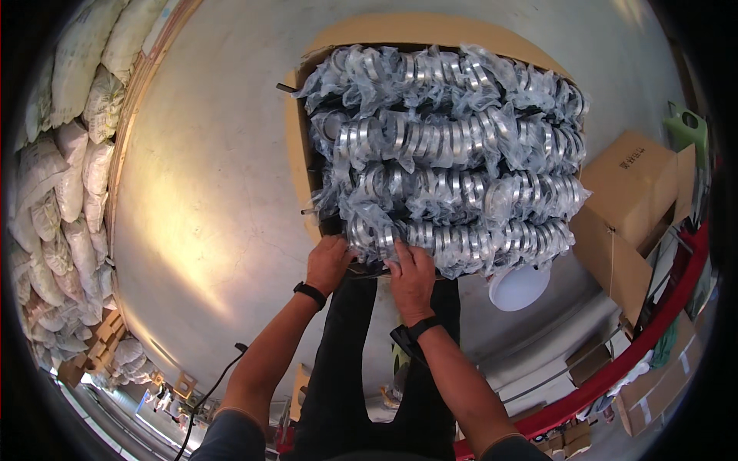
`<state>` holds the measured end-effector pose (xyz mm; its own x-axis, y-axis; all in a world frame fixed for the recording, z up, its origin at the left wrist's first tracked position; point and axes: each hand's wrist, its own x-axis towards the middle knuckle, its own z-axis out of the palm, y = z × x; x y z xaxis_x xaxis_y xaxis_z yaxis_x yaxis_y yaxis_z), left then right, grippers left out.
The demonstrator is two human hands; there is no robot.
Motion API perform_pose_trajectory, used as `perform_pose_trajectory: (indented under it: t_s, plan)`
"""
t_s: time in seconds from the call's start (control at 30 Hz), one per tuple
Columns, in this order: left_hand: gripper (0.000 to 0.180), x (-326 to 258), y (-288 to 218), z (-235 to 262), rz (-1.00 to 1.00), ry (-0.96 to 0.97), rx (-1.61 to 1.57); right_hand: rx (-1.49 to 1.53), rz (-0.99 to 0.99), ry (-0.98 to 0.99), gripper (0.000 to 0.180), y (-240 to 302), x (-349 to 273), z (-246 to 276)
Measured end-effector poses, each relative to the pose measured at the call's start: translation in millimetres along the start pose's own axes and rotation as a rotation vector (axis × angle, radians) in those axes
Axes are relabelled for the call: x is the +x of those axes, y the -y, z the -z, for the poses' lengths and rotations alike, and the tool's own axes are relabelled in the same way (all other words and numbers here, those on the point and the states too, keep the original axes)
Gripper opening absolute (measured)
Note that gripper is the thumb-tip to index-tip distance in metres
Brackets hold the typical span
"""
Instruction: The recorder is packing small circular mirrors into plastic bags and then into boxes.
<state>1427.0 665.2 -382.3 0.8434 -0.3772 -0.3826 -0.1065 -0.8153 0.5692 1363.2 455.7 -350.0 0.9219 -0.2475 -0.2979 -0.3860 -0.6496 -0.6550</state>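
In front of me stands an open carton [298, 146] filled with rows of round, silvery metal parts [453, 138] in clear plastic. Both my hands are at its near side, by the left end of the closest row. At the near left corner my left hand [329, 265] is closed, its fingers curled against the plastic; what they grip is hidden. Just right of it, my right hand [413, 280] has its thumb and fingers bent around a plastic-wrapped metal part [384, 240] in that row. A white round lid-like disc [520, 288] shows below the carton's near right side.
Stacked white sacks [73, 169] line the left side, behind a wooden edge [123, 131]. An open brown carton [634, 180] stands at the right, near a curved red rail [653, 346]. A black cable [207, 396] hangs beside my left arm. My legs are under the near edge.
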Motion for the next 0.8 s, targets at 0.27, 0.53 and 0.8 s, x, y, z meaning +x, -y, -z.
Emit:
perform_pose_trajectory:
  t_s: [0.27, 0.53, 0.8]
  plan:
    - [0.024, 4, 5, -16, -0.009, -0.074, 0.031, -0.1, 0.007, 0.023, 0.053, 3, 7, -8]
    - [0.047, -1, -39, 59, 0.182, -0.001, 0.033, 0.006, 0.01, 0.026, 0.056, 29, -21, 40]
    - [0.056, 46, -33, 48, 0.05, -0.019, 0.27, -0.153, 0.267, 0.304, 0.056, 46, -20, 12]
